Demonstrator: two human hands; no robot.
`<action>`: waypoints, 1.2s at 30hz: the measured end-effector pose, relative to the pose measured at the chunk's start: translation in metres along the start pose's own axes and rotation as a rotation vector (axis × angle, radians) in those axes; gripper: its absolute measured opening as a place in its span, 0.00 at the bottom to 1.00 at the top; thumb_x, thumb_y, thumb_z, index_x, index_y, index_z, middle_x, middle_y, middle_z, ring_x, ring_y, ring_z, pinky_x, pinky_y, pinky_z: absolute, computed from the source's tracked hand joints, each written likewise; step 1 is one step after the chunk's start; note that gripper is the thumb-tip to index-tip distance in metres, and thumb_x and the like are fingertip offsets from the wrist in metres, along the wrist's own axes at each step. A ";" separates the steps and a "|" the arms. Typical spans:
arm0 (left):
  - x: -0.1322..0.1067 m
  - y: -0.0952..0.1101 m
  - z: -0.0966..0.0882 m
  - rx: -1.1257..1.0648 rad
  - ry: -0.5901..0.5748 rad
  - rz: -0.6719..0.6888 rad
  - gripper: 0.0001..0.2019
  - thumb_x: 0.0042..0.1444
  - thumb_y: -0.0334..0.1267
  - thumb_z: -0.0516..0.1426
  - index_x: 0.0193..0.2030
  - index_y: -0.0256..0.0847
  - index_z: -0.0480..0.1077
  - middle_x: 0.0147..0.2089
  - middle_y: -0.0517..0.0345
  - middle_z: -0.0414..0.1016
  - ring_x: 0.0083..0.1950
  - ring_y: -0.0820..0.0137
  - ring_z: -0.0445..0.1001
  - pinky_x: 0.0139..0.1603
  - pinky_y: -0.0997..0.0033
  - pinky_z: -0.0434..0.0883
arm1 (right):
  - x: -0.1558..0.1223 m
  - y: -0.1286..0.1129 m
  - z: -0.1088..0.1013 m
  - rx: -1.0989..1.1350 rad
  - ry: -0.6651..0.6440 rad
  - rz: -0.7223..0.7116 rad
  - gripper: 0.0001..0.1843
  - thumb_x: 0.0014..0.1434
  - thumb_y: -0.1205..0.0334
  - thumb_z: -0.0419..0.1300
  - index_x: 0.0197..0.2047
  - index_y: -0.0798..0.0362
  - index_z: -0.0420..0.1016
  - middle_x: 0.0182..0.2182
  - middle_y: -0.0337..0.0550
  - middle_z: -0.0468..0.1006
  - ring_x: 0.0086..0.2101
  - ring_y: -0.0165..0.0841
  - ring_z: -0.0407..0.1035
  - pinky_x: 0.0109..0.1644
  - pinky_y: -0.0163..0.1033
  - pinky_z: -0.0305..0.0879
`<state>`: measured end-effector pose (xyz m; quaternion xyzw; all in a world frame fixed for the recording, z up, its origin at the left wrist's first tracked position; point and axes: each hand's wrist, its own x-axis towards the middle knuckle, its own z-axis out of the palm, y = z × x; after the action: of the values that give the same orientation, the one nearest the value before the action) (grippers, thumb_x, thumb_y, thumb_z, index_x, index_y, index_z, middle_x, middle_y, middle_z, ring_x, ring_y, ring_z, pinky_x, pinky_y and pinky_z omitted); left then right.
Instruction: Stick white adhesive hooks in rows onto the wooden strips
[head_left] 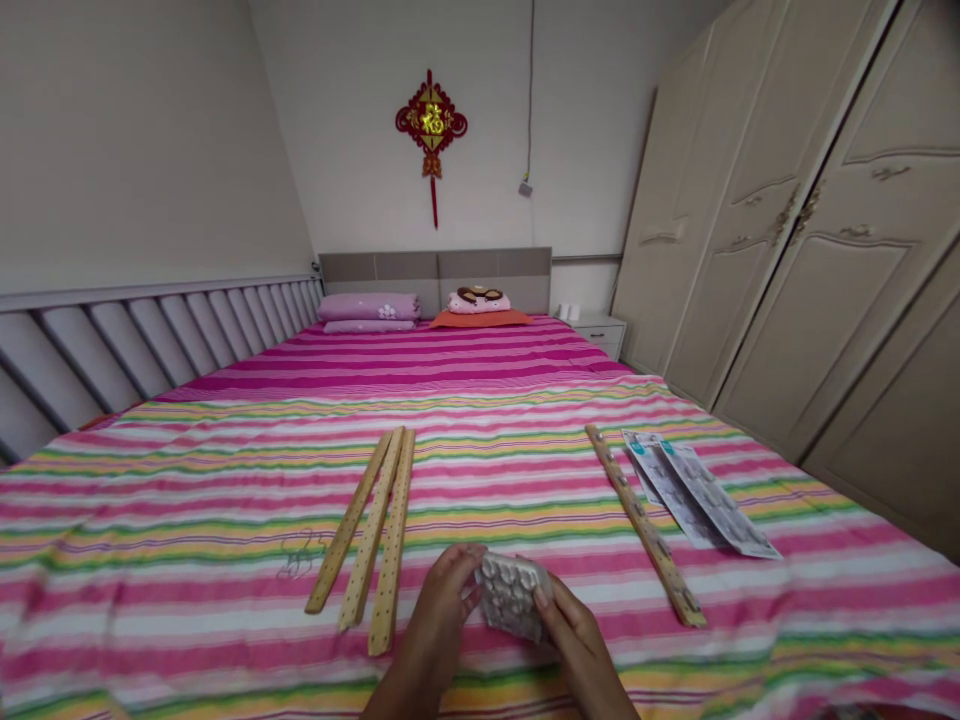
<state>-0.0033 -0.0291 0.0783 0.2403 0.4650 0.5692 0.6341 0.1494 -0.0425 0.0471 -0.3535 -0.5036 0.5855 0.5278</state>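
Note:
Low in the middle of the head view, a greyish, see-through plastic pack with rows of rounded bumps (511, 595) is held above the striped bedsheet. My left hand (448, 590) pinches its left edge between thumb and fingers. On the other side, my right hand (568, 618) grips the pack, its thumb lying on the front. Three wooden strips with small holes (394, 540) lie to the left of my hands. A fourth wooden strip (641, 520), with small shiny pieces along it, rests to the right.
Beside the right strip lie flat printed packs with clear bumps (705, 495). A thin tangled line (300, 553) is left of the three strips. Folded bedding (369, 308) sits by the headboard (495, 270). A bed rail (165, 330) borders the left; a wardrobe (817, 250) stands right.

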 end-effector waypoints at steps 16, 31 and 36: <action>-0.007 -0.005 0.018 -0.161 0.033 0.057 0.10 0.34 0.36 0.66 0.23 0.37 0.70 0.22 0.64 0.69 0.26 0.76 0.66 0.30 0.78 0.61 | -0.002 -0.004 0.002 0.122 0.050 0.060 0.22 0.54 0.49 0.59 0.49 0.51 0.74 0.40 0.46 0.80 0.46 0.44 0.70 0.52 0.48 0.63; -0.010 -0.013 0.009 -0.189 -0.016 0.050 0.13 0.36 0.38 0.67 0.27 0.36 0.70 0.21 0.64 0.69 0.23 0.77 0.66 0.26 0.79 0.63 | -0.005 0.000 0.005 0.147 0.060 0.072 0.21 0.53 0.49 0.59 0.47 0.51 0.75 0.39 0.45 0.80 0.45 0.44 0.70 0.51 0.47 0.64; -0.011 -0.010 0.010 -0.190 -0.013 0.043 0.13 0.35 0.38 0.68 0.27 0.37 0.71 0.20 0.64 0.69 0.24 0.78 0.67 0.28 0.79 0.64 | -0.005 0.001 0.003 0.125 0.055 0.056 0.21 0.54 0.50 0.59 0.47 0.51 0.75 0.39 0.45 0.80 0.46 0.45 0.70 0.51 0.47 0.64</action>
<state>0.0116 -0.0400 0.0780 0.1926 0.3995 0.6228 0.6446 0.1470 -0.0481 0.0462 -0.3497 -0.4414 0.6203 0.5459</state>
